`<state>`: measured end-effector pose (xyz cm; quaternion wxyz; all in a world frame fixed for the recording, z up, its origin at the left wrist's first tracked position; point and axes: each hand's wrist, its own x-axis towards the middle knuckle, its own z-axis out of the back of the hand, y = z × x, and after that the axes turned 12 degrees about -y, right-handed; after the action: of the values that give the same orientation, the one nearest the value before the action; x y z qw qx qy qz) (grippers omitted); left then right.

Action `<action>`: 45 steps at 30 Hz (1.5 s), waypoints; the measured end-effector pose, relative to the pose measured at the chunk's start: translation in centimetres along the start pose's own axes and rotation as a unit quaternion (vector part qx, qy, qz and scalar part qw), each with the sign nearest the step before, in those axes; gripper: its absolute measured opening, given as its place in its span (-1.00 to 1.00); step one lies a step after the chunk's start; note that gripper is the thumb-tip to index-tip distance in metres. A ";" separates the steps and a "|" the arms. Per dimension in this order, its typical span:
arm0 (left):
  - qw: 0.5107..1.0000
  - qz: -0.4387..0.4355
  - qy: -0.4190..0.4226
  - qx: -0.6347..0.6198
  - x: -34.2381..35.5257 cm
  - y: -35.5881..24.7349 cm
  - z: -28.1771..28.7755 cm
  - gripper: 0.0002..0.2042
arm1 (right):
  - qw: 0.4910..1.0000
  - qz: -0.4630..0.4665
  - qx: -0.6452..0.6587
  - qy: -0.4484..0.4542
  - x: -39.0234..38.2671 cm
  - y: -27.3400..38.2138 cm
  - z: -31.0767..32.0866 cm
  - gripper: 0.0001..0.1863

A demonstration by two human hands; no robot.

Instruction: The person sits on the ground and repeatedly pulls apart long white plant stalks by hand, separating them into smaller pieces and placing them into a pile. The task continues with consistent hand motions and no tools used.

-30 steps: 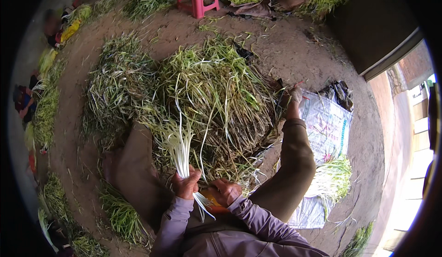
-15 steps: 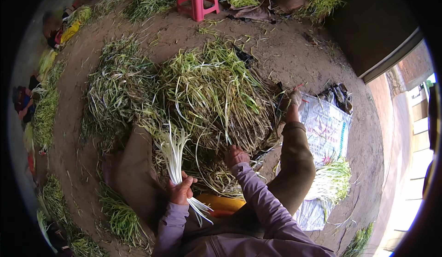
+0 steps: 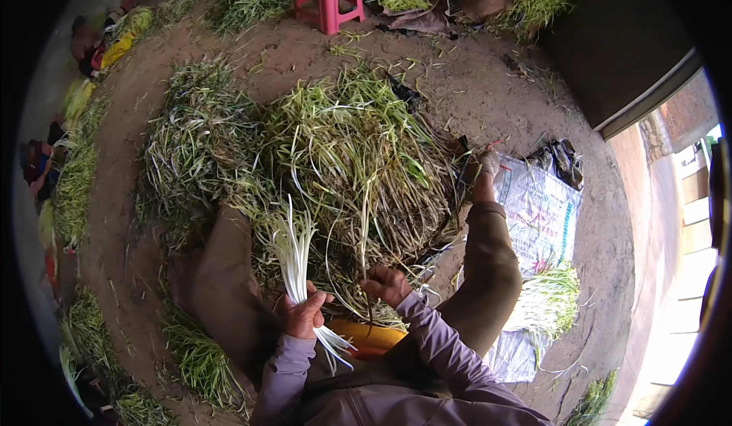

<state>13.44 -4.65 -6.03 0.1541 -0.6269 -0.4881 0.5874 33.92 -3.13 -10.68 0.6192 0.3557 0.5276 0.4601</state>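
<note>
My left hand (image 3: 303, 315) is wrapped round a bunch of clean white, chive-like stalks (image 3: 293, 249). Their long ends fan out above the fist and the short ends poke out below. To its right, my right hand (image 3: 387, 284) pinches a single untrimmed stalk (image 3: 366, 231), held upright with a brownish lower end. Just beyond both hands rises a big heap of uncleaned stalks (image 3: 335, 144), green and yellow leaves on top and brown stems toward the right. Something yellow-orange (image 3: 366, 337) lies under my hands, between my legs.
Left of the heap is a pile of withered leaves (image 3: 198, 132). Cleaned stalks (image 3: 547, 300) rest on a white printed sack (image 3: 534, 212) beyond my right leg. A pink stool (image 3: 329, 0) stands at the back. More greens (image 3: 202, 353) lie by my left leg.
My right hand has drawn back from the heap's edge toward me, bringing one stalk with it. The left hand keeps its bunch in nearly the same place.
</note>
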 end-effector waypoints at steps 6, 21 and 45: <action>1.000 -0.019 -0.008 -0.018 -1.0 -1.2 -0.3 -0.79 | 0.972 0.075 0.198 0.102 -5.4 4.5 -0.3 -0.83; 0.997 -0.070 -0.013 0.034 0.9 -1.8 -1.6 -0.81 | 0.995 0.056 0.042 0.064 -3.4 4.9 -2.5 -0.77; 0.998 -0.040 0.010 0.054 -1.1 -1.6 -1.8 -0.80 | 0.956 0.019 0.241 -0.167 -4.3 4.2 -5.7 -0.82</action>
<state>14.56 -4.09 -3.67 0.2161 -0.6037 -0.4782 0.6002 27.46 -6.06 -6.51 0.5857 0.5757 0.5050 0.2653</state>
